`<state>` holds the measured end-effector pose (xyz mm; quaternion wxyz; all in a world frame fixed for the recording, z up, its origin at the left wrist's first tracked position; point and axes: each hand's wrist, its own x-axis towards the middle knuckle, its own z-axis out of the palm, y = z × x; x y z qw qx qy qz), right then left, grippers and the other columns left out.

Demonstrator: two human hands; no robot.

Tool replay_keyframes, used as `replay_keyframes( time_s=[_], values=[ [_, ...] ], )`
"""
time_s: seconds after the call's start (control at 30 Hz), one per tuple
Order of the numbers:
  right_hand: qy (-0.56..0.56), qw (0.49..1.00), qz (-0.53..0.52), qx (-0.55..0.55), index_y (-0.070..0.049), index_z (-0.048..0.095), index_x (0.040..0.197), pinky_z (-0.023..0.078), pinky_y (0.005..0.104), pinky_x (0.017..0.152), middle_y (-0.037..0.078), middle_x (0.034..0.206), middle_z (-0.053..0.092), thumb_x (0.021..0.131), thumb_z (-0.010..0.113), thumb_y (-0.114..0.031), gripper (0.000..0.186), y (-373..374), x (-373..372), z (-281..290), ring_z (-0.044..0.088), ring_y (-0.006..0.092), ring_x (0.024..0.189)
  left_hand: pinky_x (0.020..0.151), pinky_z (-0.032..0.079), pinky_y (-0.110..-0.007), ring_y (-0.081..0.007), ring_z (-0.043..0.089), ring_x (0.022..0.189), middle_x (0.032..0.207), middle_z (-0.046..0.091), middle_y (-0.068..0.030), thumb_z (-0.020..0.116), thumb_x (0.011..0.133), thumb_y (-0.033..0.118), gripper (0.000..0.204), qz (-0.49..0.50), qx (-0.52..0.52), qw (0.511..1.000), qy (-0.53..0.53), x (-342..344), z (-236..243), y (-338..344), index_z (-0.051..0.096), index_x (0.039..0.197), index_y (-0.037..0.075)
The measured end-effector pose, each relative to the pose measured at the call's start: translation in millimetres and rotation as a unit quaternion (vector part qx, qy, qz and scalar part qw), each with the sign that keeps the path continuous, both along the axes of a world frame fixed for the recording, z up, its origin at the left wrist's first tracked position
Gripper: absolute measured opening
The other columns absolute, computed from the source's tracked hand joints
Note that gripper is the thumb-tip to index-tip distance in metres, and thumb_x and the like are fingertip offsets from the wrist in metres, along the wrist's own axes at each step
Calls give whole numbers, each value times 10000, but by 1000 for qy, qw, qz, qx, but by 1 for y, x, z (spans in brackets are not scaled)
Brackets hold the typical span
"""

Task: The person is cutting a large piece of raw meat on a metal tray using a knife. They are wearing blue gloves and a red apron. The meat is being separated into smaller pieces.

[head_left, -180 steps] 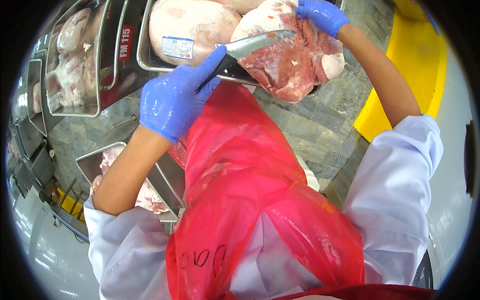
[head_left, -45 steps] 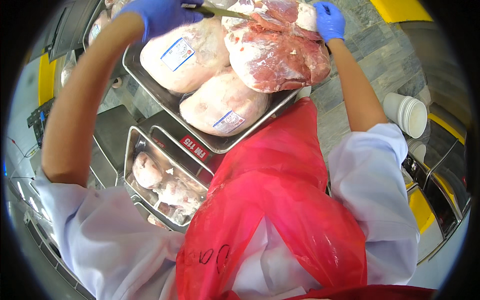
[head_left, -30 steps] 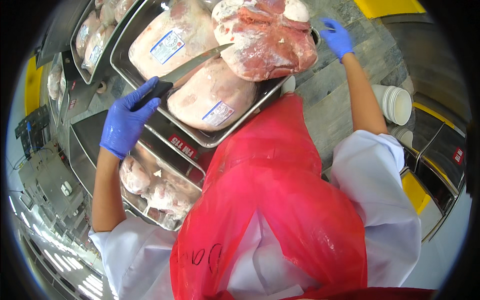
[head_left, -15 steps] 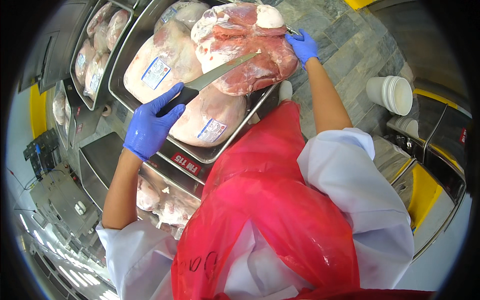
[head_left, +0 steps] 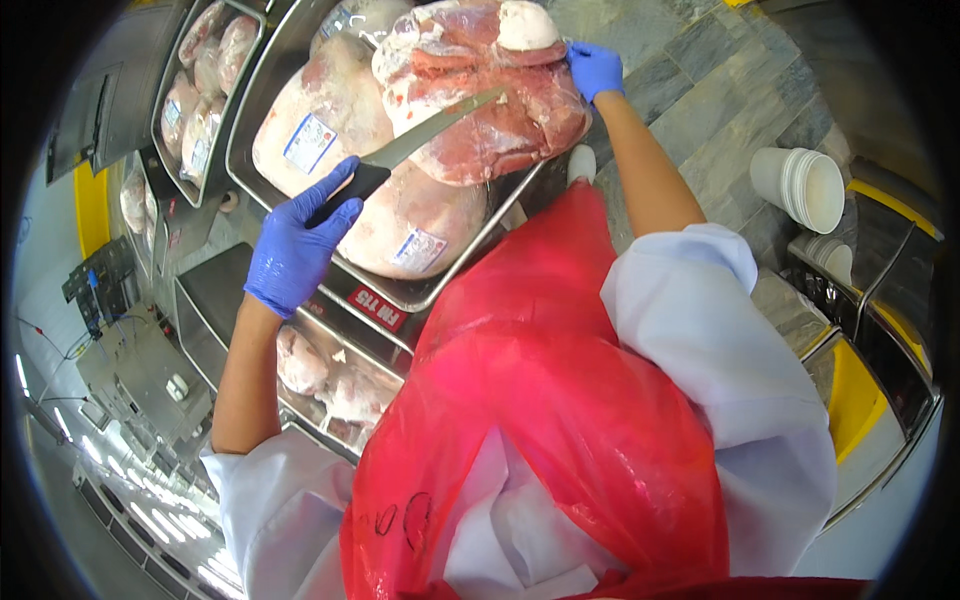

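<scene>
My left hand [head_left: 292,250], in a blue glove, is closed round the black handle of a long knife [head_left: 429,130]. The blade points up and right across a large red-and-white piece of meat [head_left: 485,125] at the top of a steel tray [head_left: 445,290]. My right hand [head_left: 596,72], also gloved, has its fingers curled at the meat's upper right edge; what they grip is partly hidden. Pale, labelled meat cuts [head_left: 320,130] lie beneath and left of that piece.
More meat-filled trays stand at upper left [head_left: 205,90] and lower left [head_left: 330,375]. Stacked white buckets [head_left: 795,190] lie at right on the tiled floor [head_left: 700,120]. Steel racks [head_left: 865,315] with yellow panels are at far right; machinery [head_left: 130,370] is at far left.
My right hand, open and away from the meat a second ago, has moved in to its edge and closed. The knife is held at a similar slant over the meat.
</scene>
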<state>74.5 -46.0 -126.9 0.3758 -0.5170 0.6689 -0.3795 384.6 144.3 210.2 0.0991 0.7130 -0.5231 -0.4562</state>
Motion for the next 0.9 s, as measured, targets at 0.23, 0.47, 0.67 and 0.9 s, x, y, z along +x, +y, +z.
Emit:
replay_keyframes(
  time_s=[0.23,0.47,0.67,0.9],
  values=[
    [-79,996,32,26,-71,762,961,544,333,723,145,891,735,831,732,-200,185,-1,0,4,713,226,770,962,454,-264,-73,563,1062,1208,679,-82,675,936,162,443,12,16,998,-52,-18,8,-4,572,1361,90],
    [-133,988,5,79,-14,753,958,541,318,721,154,842,737,844,744,-217,234,6,-1,13,704,204,750,918,486,-285,-109,626,1041,1207,687,-108,680,931,191,463,69,-13,997,-43,-50,2,-15,561,1371,110],
    [-123,992,16,32,-21,754,954,539,316,715,143,834,734,851,734,-212,219,-4,3,-11,697,202,742,815,524,-415,-369,666,962,1069,678,-209,640,924,361,464,-22,38,955,-293,-81,16,-21,550,1373,286],
    [-27,980,176,-84,-84,723,1024,535,322,734,97,1002,659,828,725,-201,228,17,-33,52,663,207,794,805,527,-408,-347,670,964,1069,684,-192,643,917,348,457,-40,3,945,-326,-94,-15,-29,561,1363,290]
  ],
)
